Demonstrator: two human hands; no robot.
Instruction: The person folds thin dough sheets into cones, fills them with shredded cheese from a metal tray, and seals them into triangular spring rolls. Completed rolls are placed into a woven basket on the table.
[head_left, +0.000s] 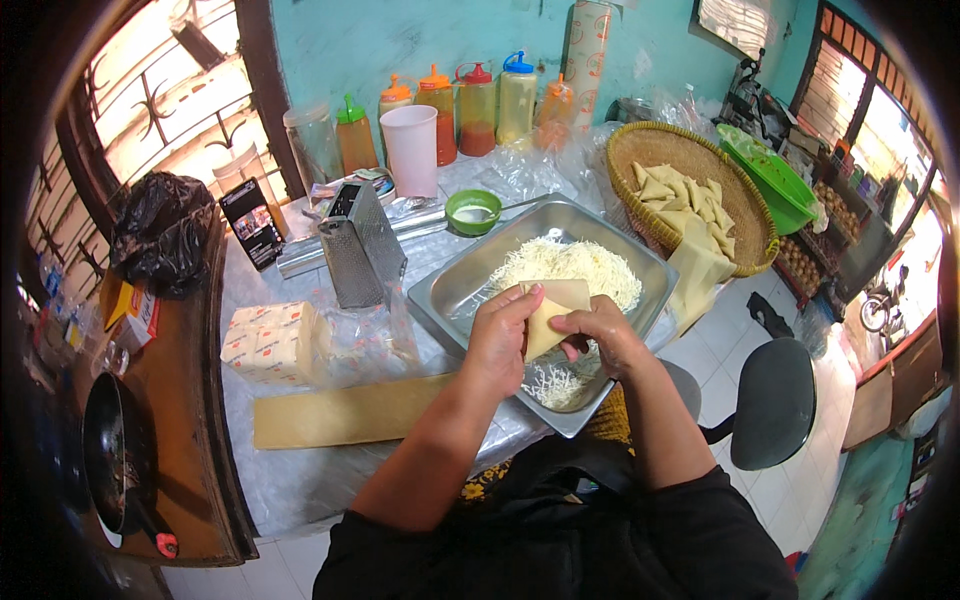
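Observation:
Both my hands hold one pale dough sheet (541, 332), partly folded into a cone or pocket, above a steel tray (447, 305). My left hand (497, 338) pinches its left side, thumb at the upper edge. On the other side, my right hand (604, 338) presses the fold with its thumb. What lies inside the fold is hidden. A heap of shredded white cheese (575, 262) fills much of the tray, with a smaller pile near its front corner. Left of my left forearm lies a long flat strip of dough (340, 415).
A box grater (362, 265), a wrapped block (268, 342) and a green bowl (472, 208) of white paste stand left and behind. Folded triangular pastries (685, 195) fill a woven basket (632, 148) at right. Sauce bottles (476, 115) line the wall. A black chair (772, 405) stands right.

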